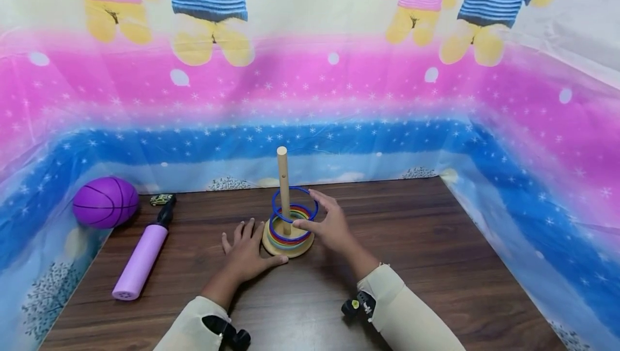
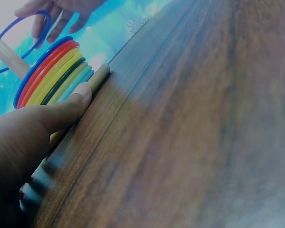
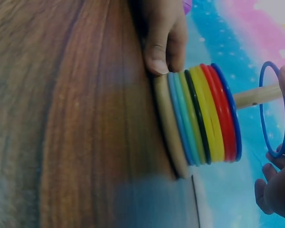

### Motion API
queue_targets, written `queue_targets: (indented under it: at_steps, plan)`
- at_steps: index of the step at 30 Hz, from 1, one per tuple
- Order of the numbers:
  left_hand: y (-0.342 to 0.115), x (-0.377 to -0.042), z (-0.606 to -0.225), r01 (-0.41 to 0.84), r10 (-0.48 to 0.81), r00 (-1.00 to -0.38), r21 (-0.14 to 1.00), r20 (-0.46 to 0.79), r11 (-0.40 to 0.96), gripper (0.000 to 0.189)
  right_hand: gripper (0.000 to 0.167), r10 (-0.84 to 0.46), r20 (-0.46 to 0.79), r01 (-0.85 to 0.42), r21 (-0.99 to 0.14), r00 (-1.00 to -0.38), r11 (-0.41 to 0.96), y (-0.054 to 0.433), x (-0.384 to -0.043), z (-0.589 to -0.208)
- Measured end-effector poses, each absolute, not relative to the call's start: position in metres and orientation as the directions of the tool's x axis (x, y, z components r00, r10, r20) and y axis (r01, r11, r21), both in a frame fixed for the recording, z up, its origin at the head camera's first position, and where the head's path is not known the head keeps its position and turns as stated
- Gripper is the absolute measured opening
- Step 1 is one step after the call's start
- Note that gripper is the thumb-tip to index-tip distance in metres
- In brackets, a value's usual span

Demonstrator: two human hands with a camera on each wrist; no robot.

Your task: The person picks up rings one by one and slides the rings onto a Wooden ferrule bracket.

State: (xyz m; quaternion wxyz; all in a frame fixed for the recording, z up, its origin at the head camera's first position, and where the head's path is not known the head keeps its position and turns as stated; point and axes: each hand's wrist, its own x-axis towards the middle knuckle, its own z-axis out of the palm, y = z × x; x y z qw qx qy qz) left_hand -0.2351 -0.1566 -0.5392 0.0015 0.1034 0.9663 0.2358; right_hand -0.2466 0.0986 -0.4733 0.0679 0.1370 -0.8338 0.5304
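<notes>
A wooden peg (image 1: 283, 170) rises from a round wooden base (image 3: 167, 123) on the table. Thin colored rings (image 3: 204, 114) are stacked around its foot: red, yellow, black, green and light blue, with a dark blue one on top. Higher up, my right hand (image 1: 336, 228) pinches another blue ring (image 3: 262, 107) between thumb and fingers. This ring encircles the peg and hangs apart from the stack. To the left of the base, my left hand (image 1: 246, 257) lies with fingers spread, its thumb (image 2: 80, 97) against the base's edge.
On the left of the brown wooden table (image 1: 436, 265) lies a pink-purple hand pump (image 1: 140, 262) with a black nozzle. A small toy car (image 1: 162, 199) and a purple basketball (image 1: 105, 202) are behind it. Printed cloth (image 1: 310, 87) walls the back and sides.
</notes>
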Motion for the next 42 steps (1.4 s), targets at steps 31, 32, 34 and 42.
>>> queue_targets:
  at_steps: [31,32,34,42]
  plan:
    - [-0.156,-0.237,-0.542,0.198,0.197,-0.979,0.444,0.048,0.874,0.124,0.09,-0.188,0.291,-0.344,-0.851,-0.938,0.397,0.094,-0.248,-0.504]
    - [-0.156,-0.236,-0.541,0.199,0.199,-0.979,0.444,0.049,0.874,0.124,0.091,-0.188,0.29,-0.343,-0.85,-0.938,0.399,0.094,-0.249,-0.505]
    - [-0.157,-0.236,-0.542,0.199,0.2,-0.979,0.445,0.046,0.873,0.123,0.091,-0.192,0.287,-0.342,-0.847,-0.939,0.406,0.094,-0.249,-0.507]
    - [-0.157,-0.237,-0.542,0.197,0.199,-0.979,0.458,0.045,0.867,0.123,0.093,-0.211,0.284,-0.348,-0.843,-0.935,0.41,0.094,-0.25,-0.512]
